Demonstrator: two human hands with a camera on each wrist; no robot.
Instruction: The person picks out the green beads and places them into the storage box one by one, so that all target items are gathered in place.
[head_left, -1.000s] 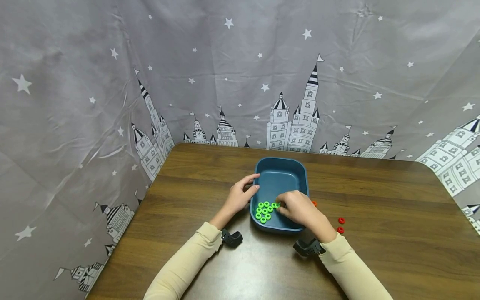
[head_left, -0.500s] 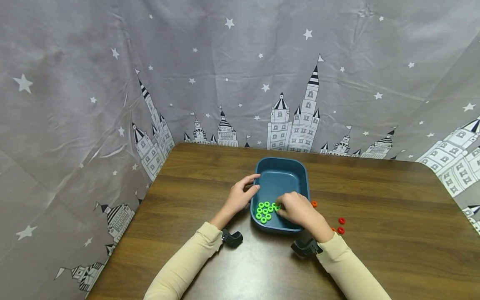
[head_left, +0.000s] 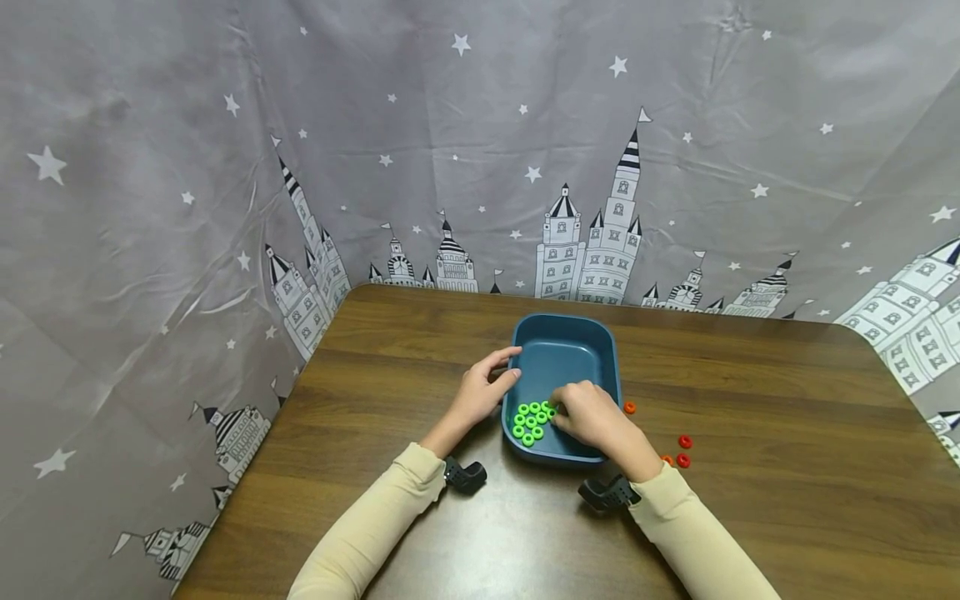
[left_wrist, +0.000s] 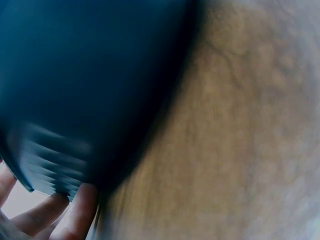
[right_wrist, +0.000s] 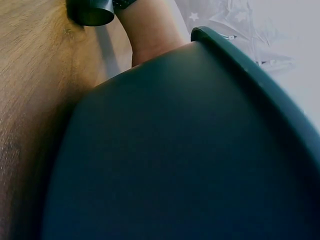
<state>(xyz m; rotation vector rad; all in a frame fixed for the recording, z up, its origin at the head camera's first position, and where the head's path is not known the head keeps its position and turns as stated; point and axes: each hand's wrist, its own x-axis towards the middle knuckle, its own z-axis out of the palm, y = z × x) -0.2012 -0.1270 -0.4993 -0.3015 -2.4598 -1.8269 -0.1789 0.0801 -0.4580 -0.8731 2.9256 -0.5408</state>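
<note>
A dark blue bin [head_left: 561, 367] stands on the table, with several small green rings [head_left: 531, 422] lying in its near left part. At the bin's left side my left hand [head_left: 478, 393] rests against the rim with loosely bent fingers. The left wrist view shows its fingers [left_wrist: 80, 212] touching the outer wall. My right hand [head_left: 592, 414] reaches into the bin over the near right side. Its thumb and finger pinch a green ring [head_left: 552, 413] at the group's right edge; the right wrist view shows only the bin's outer wall [right_wrist: 175, 150], hiding the fingertips.
To the bin's right, an orange ring [head_left: 630, 407] lies close to its wall. Two red rings [head_left: 684, 451] lie farther right, with another orange ring [head_left: 667, 459] partly behind my right wrist. A grey castle-print cloth [head_left: 480, 150] hangs behind the wooden table [head_left: 750, 400].
My right hand and forearm have shifted slightly left, and the pinched green ring has moved a little. The near orange ring has come into view from behind the wrist. My left hand stays put.
</note>
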